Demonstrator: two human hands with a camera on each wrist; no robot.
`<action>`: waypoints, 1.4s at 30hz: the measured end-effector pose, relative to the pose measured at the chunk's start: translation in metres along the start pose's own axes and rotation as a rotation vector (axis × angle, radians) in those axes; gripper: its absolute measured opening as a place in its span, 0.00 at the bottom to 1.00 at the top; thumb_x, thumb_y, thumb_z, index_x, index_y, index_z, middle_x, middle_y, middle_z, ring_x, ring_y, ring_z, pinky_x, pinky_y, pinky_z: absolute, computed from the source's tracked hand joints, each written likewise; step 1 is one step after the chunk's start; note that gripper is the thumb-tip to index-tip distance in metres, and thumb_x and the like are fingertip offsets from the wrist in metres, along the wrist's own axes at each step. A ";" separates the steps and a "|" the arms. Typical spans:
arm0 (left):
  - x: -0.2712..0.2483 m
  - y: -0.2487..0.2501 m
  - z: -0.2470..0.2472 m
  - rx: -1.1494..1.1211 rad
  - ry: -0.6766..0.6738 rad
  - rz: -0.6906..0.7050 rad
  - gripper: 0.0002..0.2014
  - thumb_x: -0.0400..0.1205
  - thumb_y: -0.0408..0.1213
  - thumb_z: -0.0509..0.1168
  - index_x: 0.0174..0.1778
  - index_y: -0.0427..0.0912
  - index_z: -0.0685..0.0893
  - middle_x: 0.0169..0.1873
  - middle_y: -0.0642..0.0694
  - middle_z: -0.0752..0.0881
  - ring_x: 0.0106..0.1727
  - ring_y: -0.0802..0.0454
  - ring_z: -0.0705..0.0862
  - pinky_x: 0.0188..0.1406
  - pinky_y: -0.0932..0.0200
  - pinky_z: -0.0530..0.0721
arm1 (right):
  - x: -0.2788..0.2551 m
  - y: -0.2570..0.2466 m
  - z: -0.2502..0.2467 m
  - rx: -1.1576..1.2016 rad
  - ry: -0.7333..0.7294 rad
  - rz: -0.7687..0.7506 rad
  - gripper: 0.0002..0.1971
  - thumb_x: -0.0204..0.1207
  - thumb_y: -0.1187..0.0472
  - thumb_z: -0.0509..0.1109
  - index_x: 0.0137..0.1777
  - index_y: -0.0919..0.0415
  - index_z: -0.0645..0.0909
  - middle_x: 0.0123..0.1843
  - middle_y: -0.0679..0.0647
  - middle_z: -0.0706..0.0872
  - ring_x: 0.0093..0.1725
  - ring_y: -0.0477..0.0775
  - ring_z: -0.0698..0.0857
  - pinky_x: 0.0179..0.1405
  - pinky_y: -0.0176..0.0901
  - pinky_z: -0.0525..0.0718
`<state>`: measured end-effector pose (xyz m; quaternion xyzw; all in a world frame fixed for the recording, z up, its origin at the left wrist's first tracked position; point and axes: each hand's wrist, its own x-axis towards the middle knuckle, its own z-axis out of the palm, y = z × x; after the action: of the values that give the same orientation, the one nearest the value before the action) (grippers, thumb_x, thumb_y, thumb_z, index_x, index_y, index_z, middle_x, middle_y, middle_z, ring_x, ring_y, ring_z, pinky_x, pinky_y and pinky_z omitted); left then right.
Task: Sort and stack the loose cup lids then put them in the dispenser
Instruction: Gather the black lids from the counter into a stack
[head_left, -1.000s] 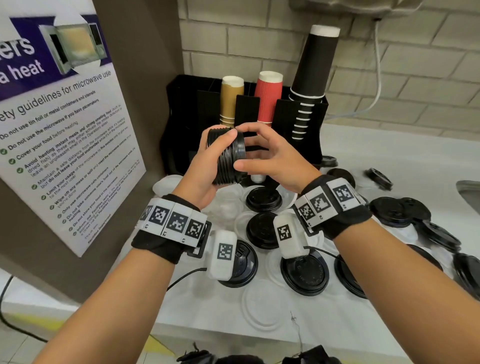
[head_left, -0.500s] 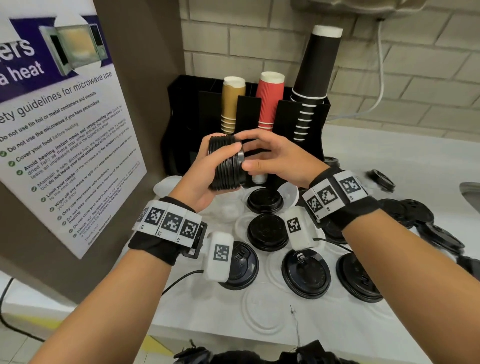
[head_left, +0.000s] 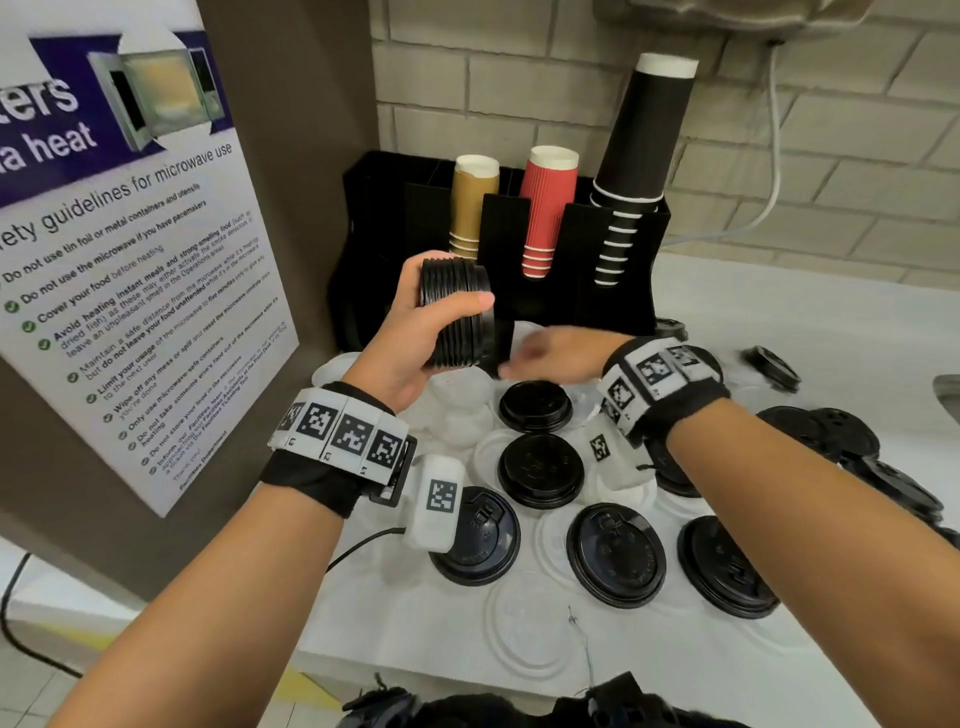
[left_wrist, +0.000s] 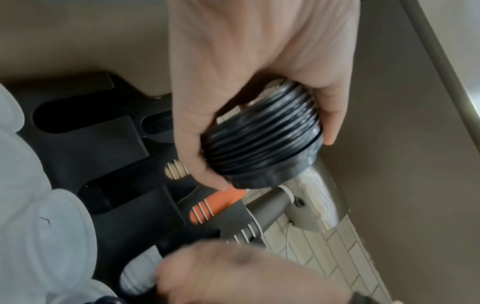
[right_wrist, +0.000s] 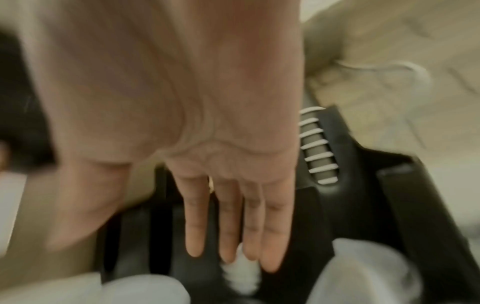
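From the head camera, your left hand (head_left: 415, 332) gripped the stack of black lids (head_left: 457, 314) on edge before the dispenser (head_left: 530, 270), while your right hand (head_left: 550, 356), blurred, reached low over loose lids (head_left: 540, 470) on the bench (head_left: 415, 634). At the left wrist, fingers (left_wrist: 192, 148) and thumb wrapped the stack; squaring its rims would have helped. At the right wrist, your fingers (right_wrist: 233, 222) lay straight, holding nothing.

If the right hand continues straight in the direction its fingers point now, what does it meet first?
Probably the black dispenser: the right hand is open, fingers aimed at its lower front. Blur leaves depth uncertain.
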<state>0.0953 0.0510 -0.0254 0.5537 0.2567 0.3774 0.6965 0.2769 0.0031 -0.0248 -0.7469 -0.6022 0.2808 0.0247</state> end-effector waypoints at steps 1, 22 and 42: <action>0.000 0.000 -0.002 0.004 0.002 -0.002 0.26 0.67 0.41 0.75 0.60 0.57 0.75 0.56 0.48 0.81 0.55 0.46 0.84 0.38 0.49 0.87 | 0.006 0.002 0.004 -0.194 -0.064 0.038 0.33 0.78 0.40 0.66 0.75 0.62 0.71 0.73 0.56 0.76 0.70 0.56 0.76 0.67 0.42 0.73; -0.004 -0.005 -0.006 -0.058 -0.084 -0.111 0.20 0.70 0.46 0.72 0.57 0.60 0.78 0.58 0.46 0.83 0.55 0.45 0.85 0.39 0.49 0.87 | -0.031 0.003 -0.015 0.946 0.071 -0.449 0.25 0.72 0.70 0.73 0.65 0.47 0.75 0.58 0.59 0.80 0.55 0.55 0.86 0.50 0.49 0.87; -0.007 -0.013 0.018 -0.121 -0.038 -0.056 0.28 0.70 0.40 0.73 0.66 0.53 0.74 0.64 0.40 0.81 0.61 0.39 0.85 0.46 0.41 0.89 | -0.054 0.003 0.001 0.716 0.230 -0.469 0.39 0.70 0.62 0.79 0.78 0.47 0.64 0.66 0.47 0.79 0.65 0.45 0.82 0.63 0.44 0.83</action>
<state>0.1081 0.0335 -0.0341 0.5102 0.2356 0.3618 0.7438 0.2727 -0.0470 -0.0053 -0.5607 -0.6136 0.3734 0.4119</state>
